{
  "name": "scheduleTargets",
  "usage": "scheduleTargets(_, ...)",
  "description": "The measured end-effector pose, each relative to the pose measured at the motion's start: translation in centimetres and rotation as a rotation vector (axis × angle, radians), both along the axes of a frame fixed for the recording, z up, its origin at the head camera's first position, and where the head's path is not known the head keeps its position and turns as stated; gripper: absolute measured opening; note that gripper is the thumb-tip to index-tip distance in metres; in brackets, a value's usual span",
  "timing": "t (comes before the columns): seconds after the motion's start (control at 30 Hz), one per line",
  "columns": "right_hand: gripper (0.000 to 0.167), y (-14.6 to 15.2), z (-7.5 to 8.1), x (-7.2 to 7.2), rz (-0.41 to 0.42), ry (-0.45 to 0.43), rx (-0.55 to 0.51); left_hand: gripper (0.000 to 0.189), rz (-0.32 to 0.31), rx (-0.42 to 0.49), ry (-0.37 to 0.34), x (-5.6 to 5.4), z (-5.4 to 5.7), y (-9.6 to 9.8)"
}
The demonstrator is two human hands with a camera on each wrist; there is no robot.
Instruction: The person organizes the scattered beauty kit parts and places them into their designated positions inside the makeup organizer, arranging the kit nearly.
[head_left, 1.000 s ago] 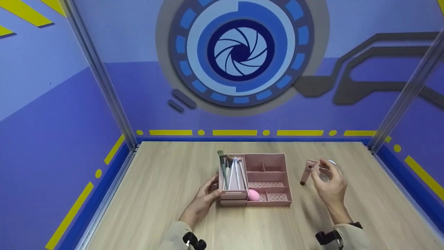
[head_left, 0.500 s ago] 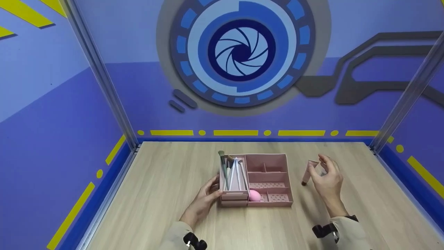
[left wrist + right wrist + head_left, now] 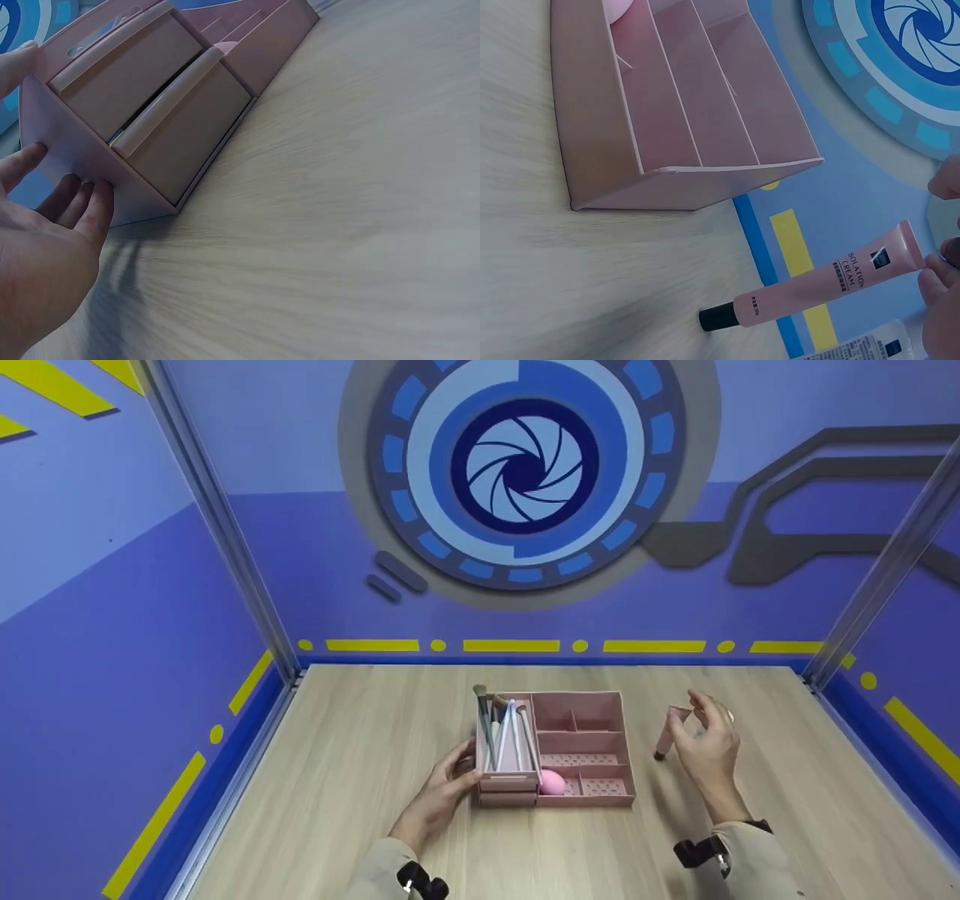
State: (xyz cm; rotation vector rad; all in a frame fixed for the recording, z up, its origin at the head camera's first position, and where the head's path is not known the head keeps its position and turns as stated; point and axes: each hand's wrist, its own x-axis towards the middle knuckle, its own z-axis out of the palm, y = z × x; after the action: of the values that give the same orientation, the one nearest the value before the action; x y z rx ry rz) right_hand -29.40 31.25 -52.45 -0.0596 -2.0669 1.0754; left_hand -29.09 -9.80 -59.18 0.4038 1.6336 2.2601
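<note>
A pink makeup organizer (image 3: 626,780) stands mid-table, with several makeup brushes (image 3: 516,742) in its left section and a pink egg-shaped sponge (image 3: 553,782) at front centre. My left hand (image 3: 435,802) rests against its left side, fingertips on the wall and thumb at the upper front corner. To the right, a pink cream tube (image 3: 832,277) stands on its black cap. My right hand (image 3: 709,750) is at its crimped top, thumb overlapping it in the head view, with a gap between thumb and index finger. Beside it shows a clear tube (image 3: 870,343), mostly hidden by the hand.
The organizer's right half has divided compartments (image 3: 576,711). Two closed drawers (image 3: 187,112) face forward beneath the brushes. A blue panel wall (image 3: 390,615) rises behind the wooden table (image 3: 360,720), with metal posts (image 3: 225,525) at the corners.
My right hand has moved slightly left and away from me, its thumb coming over the top of the pink tube and covering more of the clear one. The left hand and organizer stay put.
</note>
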Motion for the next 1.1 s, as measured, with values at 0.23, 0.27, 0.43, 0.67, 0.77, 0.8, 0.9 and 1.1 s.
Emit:
scheduleTargets(0.23,0.041,0.0,-0.1,-0.6,0.000,0.024,0.001,0.074,0.007,0.001,0.011,-0.1,0.1,0.0)
scheduleTargets(0.27,0.040,0.0,-0.2,-0.7,-0.004,0.027,0.009,0.074,0.008,0.004,0.014,-0.1,0.1,0.1)
scheduleTargets(0.43,0.038,0.1,-0.7,-0.9,-0.015,0.027,0.055,0.076,0.007,0.030,0.012,-0.1,0.1,0.1)
scheduleTargets(0.67,0.036,0.1,-1.2,-1.0,-0.013,0.016,0.080,0.074,-0.001,0.017,0.026,-0.1,0.0,0.0)
scheduleTargets(0.77,0.037,0.0,-1.3,-1.1,-0.023,0.005,0.088,0.074,-0.001,0.013,0.020,-0.1,0.0,0.0)
scheduleTargets(0.8,0.037,0.0,-1.4,-1.1,-0.026,0.003,0.089,0.074,0.001,0.014,0.016,-0.1,-0.1,0.0)
scheduleTargets(0.9,0.036,-0.1,-1.5,-1.2,-0.027,0.007,0.090,0.075,0.007,0.014,0.007,-0.1,-0.2,0.0)
scheduleTargets(1.1,0.033,-0.3,-1.7,-1.1,-0.032,-0.003,0.105,0.075,0.011,0.014,0.016,-0.1,-0.3,0.0)
